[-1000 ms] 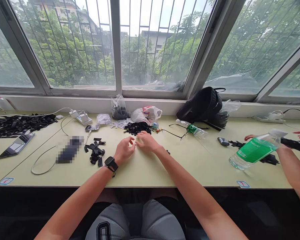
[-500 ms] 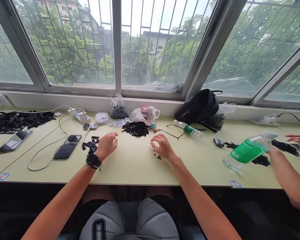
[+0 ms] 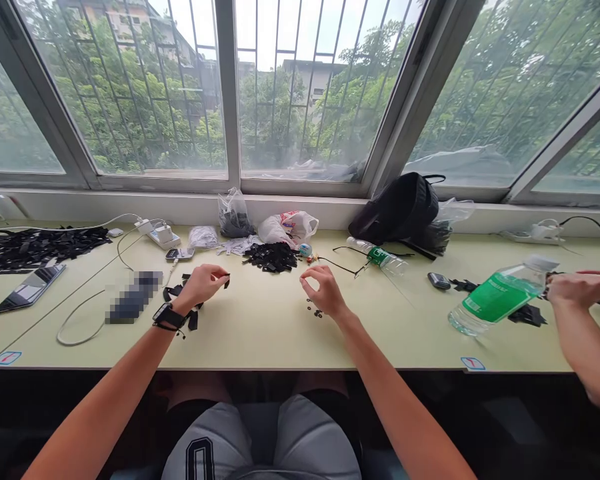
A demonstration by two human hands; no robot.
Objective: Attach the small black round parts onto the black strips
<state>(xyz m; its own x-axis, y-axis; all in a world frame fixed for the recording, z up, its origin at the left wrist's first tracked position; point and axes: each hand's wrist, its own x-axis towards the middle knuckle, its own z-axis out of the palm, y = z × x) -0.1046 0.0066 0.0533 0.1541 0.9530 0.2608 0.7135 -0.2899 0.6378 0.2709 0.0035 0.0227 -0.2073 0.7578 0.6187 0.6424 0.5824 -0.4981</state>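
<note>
My left hand (image 3: 203, 285), with a black watch on the wrist, is closed in a pinch. A small black strip (image 3: 227, 281) sticks out at its fingertips. Under and beside that hand lies a loose group of black strips (image 3: 193, 320), partly hidden by it. My right hand (image 3: 325, 291) hovers with thumb and forefinger curled towards each other; anything between them is too small to make out. Several tiny black rings (image 3: 318, 313) lie on the table just below it. A pile of black strips (image 3: 271, 257) is beyond and between both hands.
A blurred-out phone (image 3: 134, 298), cables and a tablet-like device (image 3: 29, 288) are on the left. Eyeglasses (image 3: 354, 270), a lying bottle (image 3: 380, 257) and a black bag (image 3: 397, 210) sit at the back right. A green-labelled bottle (image 3: 503, 297) stands near a co-worker's hands (image 3: 580, 288).
My left hand has shifted slightly left, and a black strip now shows at its fingertips. My right hand has barely moved. The co-worker's hands have come together.
</note>
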